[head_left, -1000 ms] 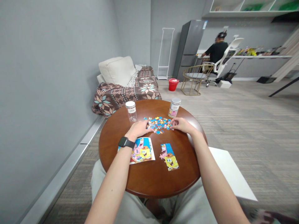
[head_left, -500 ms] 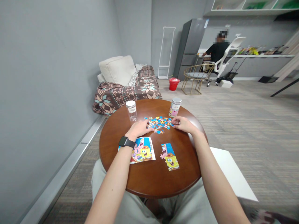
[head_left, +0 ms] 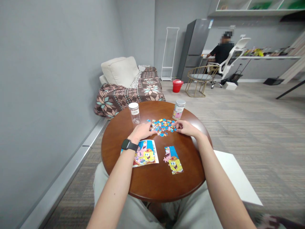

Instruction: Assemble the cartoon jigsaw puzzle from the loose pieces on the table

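Two bare hands work over one loose heap of jigsaw pieces (head_left: 164, 125) on a round wooden table (head_left: 152, 186); the pieces, mostly blue with pink, yellow and white among them, overlap too much to count. The left hand (head_left: 143, 130) lies palm down against the heap's left edge, its fingers loose and unclenched, the thumb apart from them; one black smartwatch (head_left: 129, 145) sits on that wrist. The right hand (head_left: 186, 128) is at the heap's right edge with fingers curled, and whether they pinch a piece I cannot tell. Nearer the person are one printed picture sheet (head_left: 147, 153), partly under the left wrist, and, apart from it on the right, one joined puzzle section (head_left: 174, 161). Both show two cartoon characters, pink Patrick Star and yellow SpongeBob SquarePants, against blue. A barcode-like strip runs along the sheet's right edge. Two lidded jars stand upright beyond the hands: a clear jar (head_left: 135, 117) on the left, with a pale label, and a printed jar (head_left: 178, 110) on the right, with pink and yellow artwork below its label. The lettering on both labels is too small to read.
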Available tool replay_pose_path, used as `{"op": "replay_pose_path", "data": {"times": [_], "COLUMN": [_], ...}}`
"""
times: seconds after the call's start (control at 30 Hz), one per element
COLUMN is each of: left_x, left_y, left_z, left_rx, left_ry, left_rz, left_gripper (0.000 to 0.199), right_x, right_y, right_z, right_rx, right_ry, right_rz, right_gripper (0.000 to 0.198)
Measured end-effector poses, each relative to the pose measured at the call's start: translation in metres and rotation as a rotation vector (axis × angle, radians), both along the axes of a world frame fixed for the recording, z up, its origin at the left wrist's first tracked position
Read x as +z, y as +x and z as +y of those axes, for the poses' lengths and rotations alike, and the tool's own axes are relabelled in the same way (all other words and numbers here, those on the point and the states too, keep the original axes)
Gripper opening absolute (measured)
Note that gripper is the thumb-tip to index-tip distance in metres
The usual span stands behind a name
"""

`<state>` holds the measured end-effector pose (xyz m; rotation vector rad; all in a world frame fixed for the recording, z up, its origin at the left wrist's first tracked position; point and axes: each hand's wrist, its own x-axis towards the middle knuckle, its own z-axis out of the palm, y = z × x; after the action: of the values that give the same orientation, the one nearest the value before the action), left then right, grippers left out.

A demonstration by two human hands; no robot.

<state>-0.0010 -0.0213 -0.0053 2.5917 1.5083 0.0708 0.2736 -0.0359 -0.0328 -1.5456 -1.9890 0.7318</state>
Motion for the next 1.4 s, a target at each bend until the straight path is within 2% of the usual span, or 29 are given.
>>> {"op": "replay_pose_path", "data": {"times": [0.23,0.6,1.13,1.23,1.4], "left_x": [0.000,0.001,-0.004,-0.002,0.002], "left_y": [0.001,0.000,-0.001,0.001,0.011], "left_z": [0.000,-0.001,0.002,0.002,0.000], "left_rx": [0.005,-0.002,-0.017,-0.041,-0.089], "left_ry": [-0.003,-0.003,0.015,0.012,-0.142], "left_rz": [0.001,-0.024,-0.034,-0.124,-0.520], "left_gripper": [0.055,0.053,0.053,0.051,0.039], "right_x": [0.000,-0.007,0.003,0.006,0.007], "right_y": [-0.001,0.004,-0.004,-0.009,-0.027], "right_z": [0.001,0.004,-0.002,-0.004,-0.002], "right_rx": [0.034,-0.036,0.023,0.030,0.054], "right_ry": [-0.002,0.004,0.022,0.054,0.098], "right_rz": [-0.048,0.067,-0.072,-0.031,0.244], "right_gripper": [0.012,0.032,0.014,0.013,0.023]}}
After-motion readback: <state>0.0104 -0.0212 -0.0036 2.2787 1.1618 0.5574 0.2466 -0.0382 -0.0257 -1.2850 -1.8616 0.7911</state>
